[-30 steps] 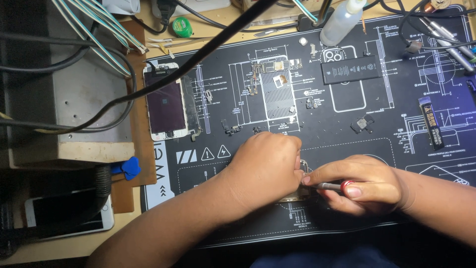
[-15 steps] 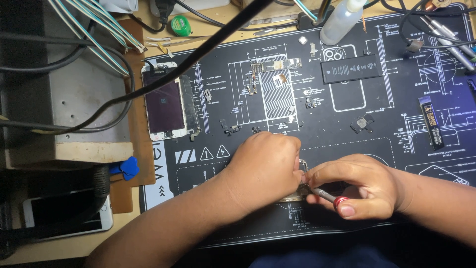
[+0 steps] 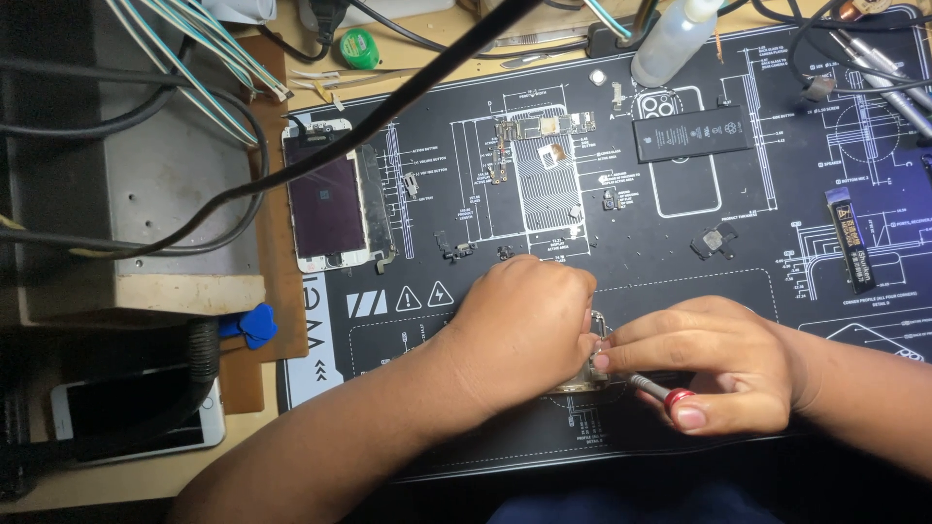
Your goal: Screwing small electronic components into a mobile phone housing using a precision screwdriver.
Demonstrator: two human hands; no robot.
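Head-worn view, looking steeply down, close over black repair mat (image 3: 738,291)

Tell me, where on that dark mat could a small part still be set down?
The barest patch of the mat lies right of the centre, between the black battery above and the right hand below. The strip with warning symbols beside the left hand is also free. Around the circuit board and detached screen small parts crowd; cables cover the top right.

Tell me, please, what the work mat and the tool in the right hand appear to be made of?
The mat looks like soft rubber or silicone: matte black, lying flat, white diagrams printed on it. The screwdriver in the right hand seems to have a shiny grey metal shaft and a glossy red collar, possibly painted metal or plastic.
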